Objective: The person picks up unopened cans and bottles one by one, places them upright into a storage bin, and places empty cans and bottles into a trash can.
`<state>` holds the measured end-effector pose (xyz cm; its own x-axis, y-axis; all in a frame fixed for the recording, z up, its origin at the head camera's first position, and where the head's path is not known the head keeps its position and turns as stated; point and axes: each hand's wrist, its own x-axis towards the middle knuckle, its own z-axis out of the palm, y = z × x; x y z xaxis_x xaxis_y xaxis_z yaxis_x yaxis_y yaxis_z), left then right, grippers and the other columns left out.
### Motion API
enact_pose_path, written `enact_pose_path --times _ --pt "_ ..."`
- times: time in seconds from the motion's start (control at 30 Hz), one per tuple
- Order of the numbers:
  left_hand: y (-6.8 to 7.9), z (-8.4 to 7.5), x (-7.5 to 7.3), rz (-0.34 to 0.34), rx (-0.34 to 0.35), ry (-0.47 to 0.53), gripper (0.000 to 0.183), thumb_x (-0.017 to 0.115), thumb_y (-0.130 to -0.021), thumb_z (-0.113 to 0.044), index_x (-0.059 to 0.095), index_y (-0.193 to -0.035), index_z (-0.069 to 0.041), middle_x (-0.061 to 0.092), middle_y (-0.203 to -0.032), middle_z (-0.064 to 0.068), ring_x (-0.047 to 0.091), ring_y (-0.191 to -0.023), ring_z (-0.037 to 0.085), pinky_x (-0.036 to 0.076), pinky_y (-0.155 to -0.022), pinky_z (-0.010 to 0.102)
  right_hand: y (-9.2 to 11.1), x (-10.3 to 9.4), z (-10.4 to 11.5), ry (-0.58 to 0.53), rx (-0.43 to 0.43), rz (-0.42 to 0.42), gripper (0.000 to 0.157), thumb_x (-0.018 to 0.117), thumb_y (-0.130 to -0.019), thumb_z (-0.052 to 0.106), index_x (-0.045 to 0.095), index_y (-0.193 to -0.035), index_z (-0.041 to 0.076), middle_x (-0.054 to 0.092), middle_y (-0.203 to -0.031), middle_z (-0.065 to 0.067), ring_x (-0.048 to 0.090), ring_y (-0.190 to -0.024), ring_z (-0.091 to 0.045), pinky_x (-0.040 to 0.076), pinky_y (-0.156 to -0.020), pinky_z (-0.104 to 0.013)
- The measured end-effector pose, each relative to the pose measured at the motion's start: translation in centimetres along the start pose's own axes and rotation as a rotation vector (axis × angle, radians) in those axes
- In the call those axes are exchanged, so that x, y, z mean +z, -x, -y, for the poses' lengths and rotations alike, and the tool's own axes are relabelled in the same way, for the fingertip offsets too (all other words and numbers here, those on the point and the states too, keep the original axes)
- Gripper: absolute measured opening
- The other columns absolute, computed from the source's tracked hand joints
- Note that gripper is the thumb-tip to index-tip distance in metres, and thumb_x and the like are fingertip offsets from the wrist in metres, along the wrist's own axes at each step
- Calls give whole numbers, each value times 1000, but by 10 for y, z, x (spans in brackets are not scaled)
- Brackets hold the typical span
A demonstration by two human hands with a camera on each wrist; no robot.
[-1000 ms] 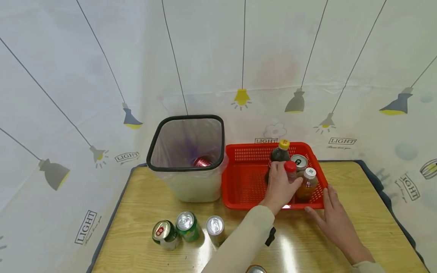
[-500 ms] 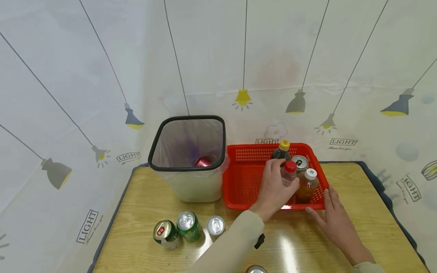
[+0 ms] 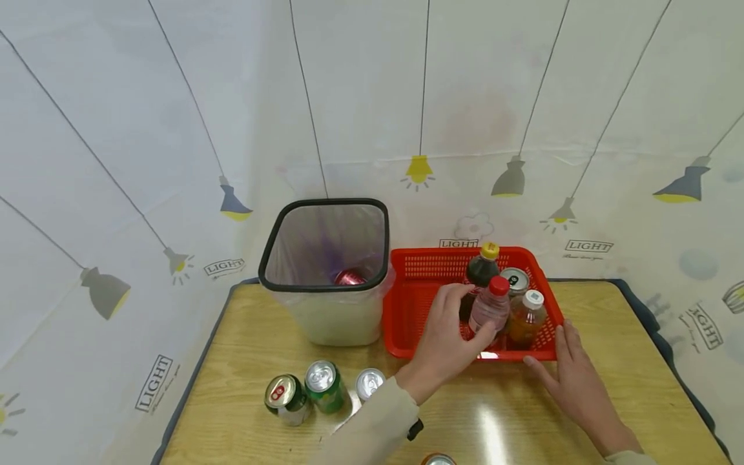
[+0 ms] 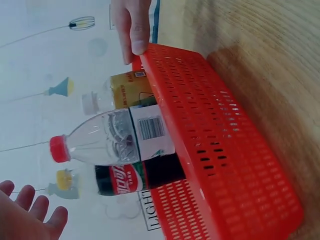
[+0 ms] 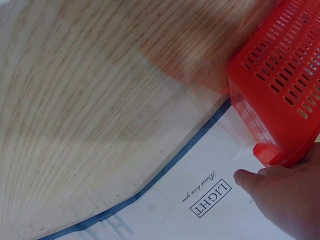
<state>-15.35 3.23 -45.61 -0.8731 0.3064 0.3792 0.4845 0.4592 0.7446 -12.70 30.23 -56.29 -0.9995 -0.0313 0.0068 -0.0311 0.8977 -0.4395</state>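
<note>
My left hand (image 3: 444, 342) is beside the clear red-capped bottle (image 3: 491, 311), fingers spread and thumb out. The left wrist view shows a gap between those fingers and the bottle. That bottle stands in the red basket (image 3: 409, 316), along with a yellow-capped cola bottle (image 3: 481, 271), a silver-topped can (image 3: 515, 279) and a white-capped bottle of orange drink (image 3: 526, 321). At the basket's near right corner rests my right hand (image 3: 584, 387), its fingers straight along the outer side and its thumb by the front rim.
Left of the basket stands a lined bin (image 3: 331, 326) with a red can (image 3: 350, 278) inside. In front of it are a dark green can (image 3: 287, 402), a green can (image 3: 325, 386) and a silver can (image 3: 369, 382). Another can (image 3: 438, 459) shows at the bottom edge.
My left hand has let go of the red-capped bottle and drawn back to the left and toward me. The right hand stays at the basket corner.
</note>
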Motion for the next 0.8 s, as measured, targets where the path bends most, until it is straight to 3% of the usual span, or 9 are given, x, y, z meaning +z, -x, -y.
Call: enact_pose_path --times 0.17,0.57,0.67,0.8 --pt "13 -2 -22 14 65 -30 59 71 -94 -30 46 -145 -14 47 -145 0 46 -133 14 45 -110 30 0 -1 -1 -3 0 6 109 55 -100 63 3 -158 -14 -9 -166 -35 9 -148 -61 28 -103 -78" --pt "45 8 -60 19 75 44 59 67 -94 -32 46 -147 -15 45 -150 -2 45 -138 16 43 -113 42 -1 0 -3 11 7 27 111 54 -100 64 1 -158 -13 -10 -166 -34 10 -147 -61 29 -103 -78" --pt "53 15 -69 -6 97 45 59 69 -94 -27 47 -146 -13 46 -150 -1 46 -138 17 42 -114 43 -1 0 -3 8 3 25 111 53 -100 64 1 -158 -14 -10 -166 -34 10 -147 -62 29 -103 -78" --pt "63 24 -79 -93 176 52 59 72 -90 -17 49 -144 -8 51 -146 7 51 -134 24 45 -111 44 0 -1 -2 7 -4 19 110 53 -100 64 2 -158 -15 -6 -165 -36 11 -147 -62 29 -103 -79"
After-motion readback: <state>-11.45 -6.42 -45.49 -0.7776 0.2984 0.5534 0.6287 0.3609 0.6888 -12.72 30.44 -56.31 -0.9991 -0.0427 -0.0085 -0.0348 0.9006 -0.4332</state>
